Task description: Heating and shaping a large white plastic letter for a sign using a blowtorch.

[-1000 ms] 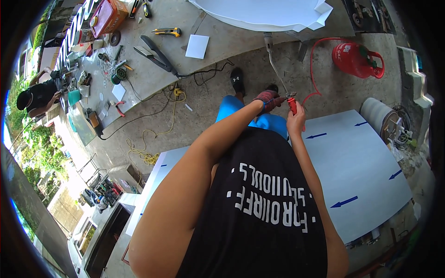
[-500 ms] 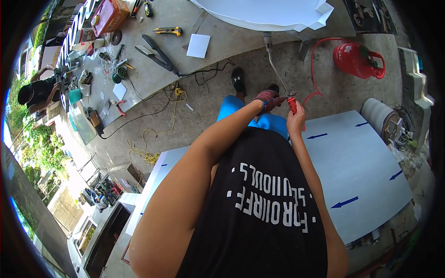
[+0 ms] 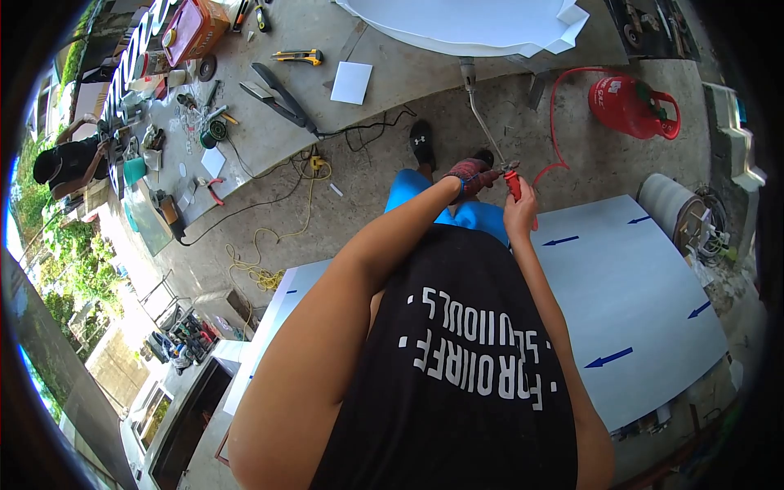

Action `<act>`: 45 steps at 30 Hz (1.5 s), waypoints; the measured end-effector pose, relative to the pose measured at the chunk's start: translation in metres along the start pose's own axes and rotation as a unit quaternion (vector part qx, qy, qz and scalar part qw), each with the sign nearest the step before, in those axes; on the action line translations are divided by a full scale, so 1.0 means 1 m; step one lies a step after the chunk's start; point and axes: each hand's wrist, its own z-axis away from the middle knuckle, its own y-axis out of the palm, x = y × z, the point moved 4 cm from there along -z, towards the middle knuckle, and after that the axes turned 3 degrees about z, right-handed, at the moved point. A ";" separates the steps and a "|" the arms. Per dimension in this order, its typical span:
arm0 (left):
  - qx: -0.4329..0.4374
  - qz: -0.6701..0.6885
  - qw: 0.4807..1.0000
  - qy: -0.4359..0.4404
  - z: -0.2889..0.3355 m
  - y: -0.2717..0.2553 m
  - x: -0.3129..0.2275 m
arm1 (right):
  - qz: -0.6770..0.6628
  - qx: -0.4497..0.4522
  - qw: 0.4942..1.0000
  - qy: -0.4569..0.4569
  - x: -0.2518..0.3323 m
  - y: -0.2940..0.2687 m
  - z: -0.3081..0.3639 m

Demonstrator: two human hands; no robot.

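A gas torch (image 3: 483,122) with a long bent metal tube points away from me, its nozzle (image 3: 467,72) near the edge of the workbench. My right hand (image 3: 519,214), bare, is wrapped round the torch's red handle. My left hand (image 3: 471,177), in a dark red knit glove, closes its fingers at the metal fitting just ahead of that handle; the exact finger contact is small and partly hidden. From the torch a red hose (image 3: 552,131) curves to a red gas cylinder (image 3: 625,106) on the floor at the right. No flame is visible at the nozzle.
The concrete-topped workbench (image 3: 392,90) carries a white curved sheet piece (image 3: 465,24), a hair straightener (image 3: 282,102), a yellow utility knife (image 3: 298,56) and a white square (image 3: 351,82). Blue-arrowed white sheet (image 3: 621,294) lies behind me. Cords (image 3: 261,273) cross the floor. Another person (image 3: 77,163) works far left.
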 end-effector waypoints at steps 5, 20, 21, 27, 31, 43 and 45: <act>0.007 0.018 1.000 0.017 -0.004 -0.001 0.010 | -0.003 0.007 1.000 0.008 0.005 0.002 0.001; -0.009 0.004 1.000 0.007 0.008 -0.011 0.006 | -0.006 0.026 1.000 0.015 0.014 0.004 0.001; -0.008 -0.002 1.000 0.007 0.011 -0.012 0.002 | -0.009 0.026 0.999 0.018 0.013 0.004 0.001; 0.098 -0.234 0.967 -0.039 0.030 -0.058 -0.057 | 0.001 -0.011 1.000 -0.003 -0.001 0.004 0.007; -0.097 0.114 0.966 0.209 0.052 -0.180 -0.167 | -0.021 0.014 0.999 0.038 -0.002 -0.008 0.008; 0.021 -0.330 0.944 0.022 -0.098 -0.249 -0.206 | 0.003 0.018 0.998 0.065 -0.015 -0.015 0.019; 0.029 -0.335 0.942 0.019 -0.107 -0.254 -0.206 | 0.009 0.012 0.998 0.060 -0.013 -0.016 0.018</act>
